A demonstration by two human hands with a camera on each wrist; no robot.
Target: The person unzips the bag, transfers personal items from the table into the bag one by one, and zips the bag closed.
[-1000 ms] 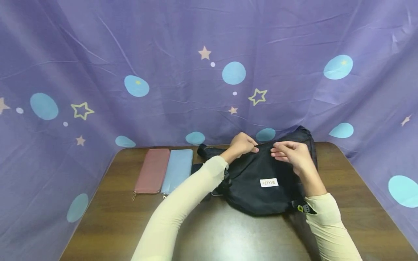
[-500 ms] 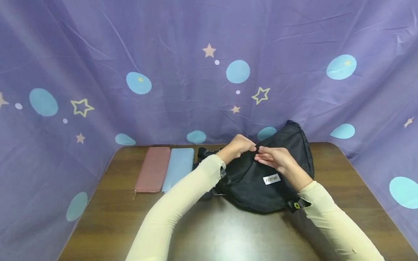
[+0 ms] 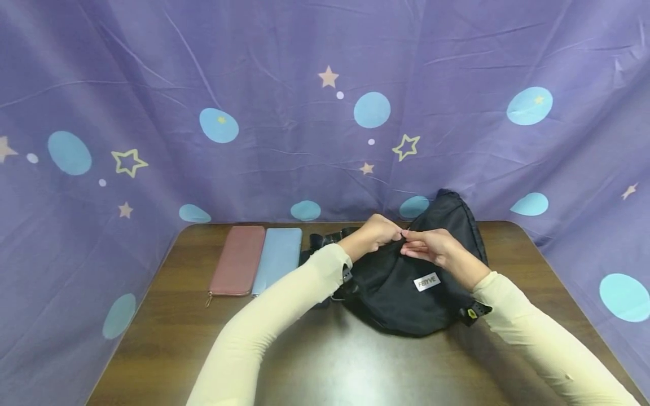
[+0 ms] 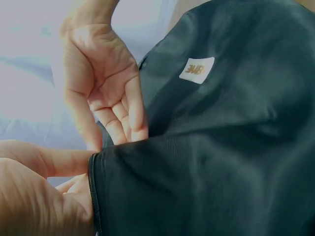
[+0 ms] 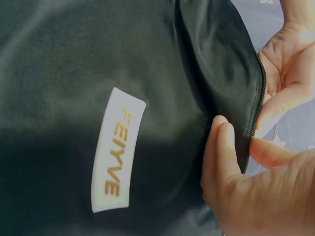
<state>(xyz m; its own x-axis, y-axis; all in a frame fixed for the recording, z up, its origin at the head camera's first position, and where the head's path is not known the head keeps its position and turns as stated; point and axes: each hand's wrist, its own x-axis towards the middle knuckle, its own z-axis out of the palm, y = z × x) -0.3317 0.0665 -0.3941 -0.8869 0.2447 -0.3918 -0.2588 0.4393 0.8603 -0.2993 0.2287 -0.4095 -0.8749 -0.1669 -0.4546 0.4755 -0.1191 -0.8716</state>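
A black fabric bag (image 3: pixel 401 293) with a white FEIYVE label (image 5: pixel 118 152) lies at the right of centre on the table, its upper part raised. My left hand (image 3: pixel 377 232) pinches the bag's zippered top edge, thumb on one side and fingers on the other, as the left wrist view shows. Close beside it, my right hand (image 3: pixel 431 248) holds the same edge between thumb and fingers. A zipper (image 5: pixel 258 105) runs along this edge in the right wrist view. The fingertips of both hands nearly meet there.
Left of the bag, a pink zip wallet (image 3: pixel 237 260) and a light blue wallet (image 3: pixel 278 256) lie side by side on the wooden table (image 3: pixel 167 316). Black straps (image 3: pixel 325 239) lie by the bag's left end. A purple patterned curtain (image 3: pixel 274 169) hangs behind the table.
My right hand has moved left along the bag's top edge until it is beside my left hand. The bag's top right corner has shifted left and the label has tilted.
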